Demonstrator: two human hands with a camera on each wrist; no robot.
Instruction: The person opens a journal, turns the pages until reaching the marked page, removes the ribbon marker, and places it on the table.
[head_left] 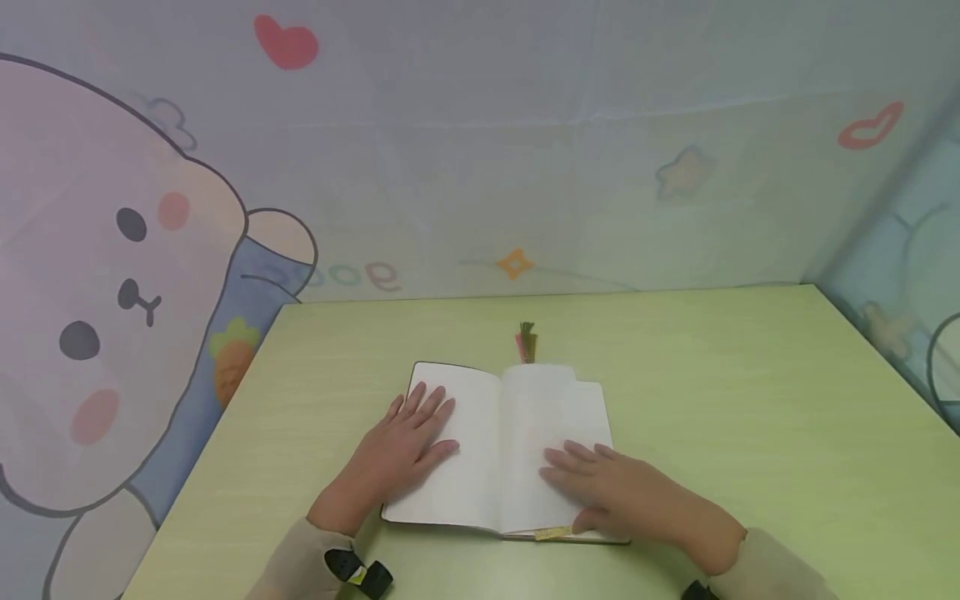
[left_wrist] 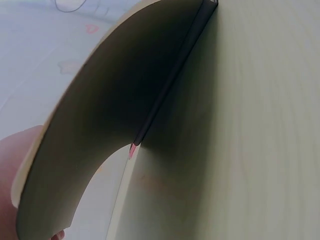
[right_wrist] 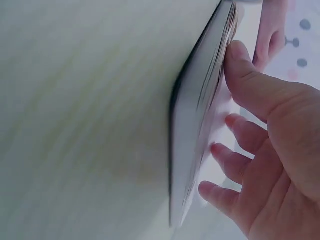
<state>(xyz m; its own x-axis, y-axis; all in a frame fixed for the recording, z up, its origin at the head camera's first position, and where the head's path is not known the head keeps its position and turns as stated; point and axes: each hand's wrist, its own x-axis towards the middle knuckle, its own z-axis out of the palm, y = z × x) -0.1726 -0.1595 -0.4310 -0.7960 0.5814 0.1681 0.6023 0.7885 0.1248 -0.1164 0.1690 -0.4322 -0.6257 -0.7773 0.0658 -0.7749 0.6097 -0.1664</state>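
An open notebook [head_left: 478, 479] with blank white pages lies on the table. My left hand [head_left: 401, 450] rests on the left page near its outer edge, fingers extended. In the left wrist view the dark underside of the notebook's left half [left_wrist: 95, 105] curves up off the table, and only part of the hand shows. My right hand [head_left: 626, 492] touches the right page with spread fingers. In the right wrist view its thumb [right_wrist: 240, 52] lies at the edge of the page stack. Ribbon bookmarks [head_left: 527, 343] stick out past the top; a yellow strip [head_left: 553, 532] shows at the bottom edge.
The pale green table [head_left: 727, 383] extends around the notebook on all sides. Behind it hangs a backdrop [head_left: 480, 183] printed with a bear, hearts and stars. A dark cable [head_left: 932, 367] hangs at the far right. Dark straps [head_left: 358, 573] sit at the wrists.
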